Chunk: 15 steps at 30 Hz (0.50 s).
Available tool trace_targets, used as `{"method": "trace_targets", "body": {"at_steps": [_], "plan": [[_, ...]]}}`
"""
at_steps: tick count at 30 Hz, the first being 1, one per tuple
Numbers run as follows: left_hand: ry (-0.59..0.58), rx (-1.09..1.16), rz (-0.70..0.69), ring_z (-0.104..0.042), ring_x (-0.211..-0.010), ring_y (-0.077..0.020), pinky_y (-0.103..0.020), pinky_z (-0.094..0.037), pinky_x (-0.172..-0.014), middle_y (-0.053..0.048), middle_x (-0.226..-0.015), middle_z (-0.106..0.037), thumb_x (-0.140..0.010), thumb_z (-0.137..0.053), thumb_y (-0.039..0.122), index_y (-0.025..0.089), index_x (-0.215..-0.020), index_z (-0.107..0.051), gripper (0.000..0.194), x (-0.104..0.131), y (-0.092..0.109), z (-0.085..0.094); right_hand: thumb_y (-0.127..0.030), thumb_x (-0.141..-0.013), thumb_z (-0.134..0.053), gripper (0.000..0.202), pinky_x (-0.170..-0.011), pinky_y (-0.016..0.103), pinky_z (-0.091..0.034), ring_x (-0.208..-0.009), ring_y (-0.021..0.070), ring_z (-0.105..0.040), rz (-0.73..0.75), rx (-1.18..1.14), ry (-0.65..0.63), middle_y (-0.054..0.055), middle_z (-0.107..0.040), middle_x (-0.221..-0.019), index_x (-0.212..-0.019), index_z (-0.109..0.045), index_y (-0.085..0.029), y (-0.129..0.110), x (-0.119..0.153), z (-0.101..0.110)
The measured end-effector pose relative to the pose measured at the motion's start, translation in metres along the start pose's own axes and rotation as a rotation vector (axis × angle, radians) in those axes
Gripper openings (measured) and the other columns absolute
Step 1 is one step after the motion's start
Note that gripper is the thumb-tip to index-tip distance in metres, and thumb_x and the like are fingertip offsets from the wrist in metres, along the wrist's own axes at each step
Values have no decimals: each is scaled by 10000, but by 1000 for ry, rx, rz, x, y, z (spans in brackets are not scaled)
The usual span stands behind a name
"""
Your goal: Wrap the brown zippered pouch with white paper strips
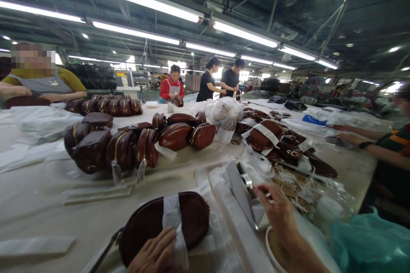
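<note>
Head view: near the bench's (41, 204) near edge, your left hand (155, 251) lies flat, fingers together, on the brown bag (141, 222) and white strip (172, 211). Your right hand (282, 213) reaches the tape dispenser (241, 196); whether it pinches, one cannot tell.

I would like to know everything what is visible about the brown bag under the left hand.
The bag is dark brown, oval and smooth, leather-like. It lies on the table, broad side up, nearest the camera. A whitish band crosses its middle; the left hand rests on the band's lower part, hiding some of the bag. A dark strap runs from its left end. Its contents cannot be seen.
</note>
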<state>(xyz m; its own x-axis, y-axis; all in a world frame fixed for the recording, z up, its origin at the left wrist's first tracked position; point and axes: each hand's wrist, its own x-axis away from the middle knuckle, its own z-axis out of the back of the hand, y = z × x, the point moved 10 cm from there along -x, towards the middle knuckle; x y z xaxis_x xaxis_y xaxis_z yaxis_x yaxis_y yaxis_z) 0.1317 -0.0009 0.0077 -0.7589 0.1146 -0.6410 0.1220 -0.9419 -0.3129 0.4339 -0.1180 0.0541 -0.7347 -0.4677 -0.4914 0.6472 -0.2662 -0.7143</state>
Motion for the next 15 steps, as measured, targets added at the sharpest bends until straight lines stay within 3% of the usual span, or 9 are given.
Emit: {"method": "trace_targets", "body": {"at_steps": [2,4,9,15], "plan": [[-10,21,13,-629,-1049,-136,-192,-485,-859,-60,-1067,-701,-949,-345,225,154,-1075,-599,292,2,0,-1,-543,-702,-490,337,-732,363,-441,-761,236,-588,-101,75,-5,83,-656,-790,-702,-606,-226,28,-13,17],[-24,34,33,-619,-1069,-148,-208,-487,-862,-67,-1091,-692,-937,-367,226,153,-1089,-595,283,6,-1,-4,-558,-671,-476,360,-737,385,-434,-767,259,-595,-170,109,-54,96,-670,-778,-688,-613,-225,48,-20,20],[-79,57,63,-593,-1116,-179,-246,-497,-857,-90,-1147,-664,-919,-404,231,135,-1141,-575,296,12,-2,-13,-597,-647,-443,409,-658,354,-408,-666,238,-577,-279,106,-240,59,-633,-625,-591,-615,-230,67,-21,-6],[-22,37,25,-633,-1032,-149,-209,-495,-830,-74,-1062,-698,-939,-368,228,145,-1059,-607,280,6,-1,-3,-571,-603,-488,379,-530,307,-346,-525,169,-458,-346,75,-364,4,-457,-470,-433,-502,-232,71,-14,-28]]}}
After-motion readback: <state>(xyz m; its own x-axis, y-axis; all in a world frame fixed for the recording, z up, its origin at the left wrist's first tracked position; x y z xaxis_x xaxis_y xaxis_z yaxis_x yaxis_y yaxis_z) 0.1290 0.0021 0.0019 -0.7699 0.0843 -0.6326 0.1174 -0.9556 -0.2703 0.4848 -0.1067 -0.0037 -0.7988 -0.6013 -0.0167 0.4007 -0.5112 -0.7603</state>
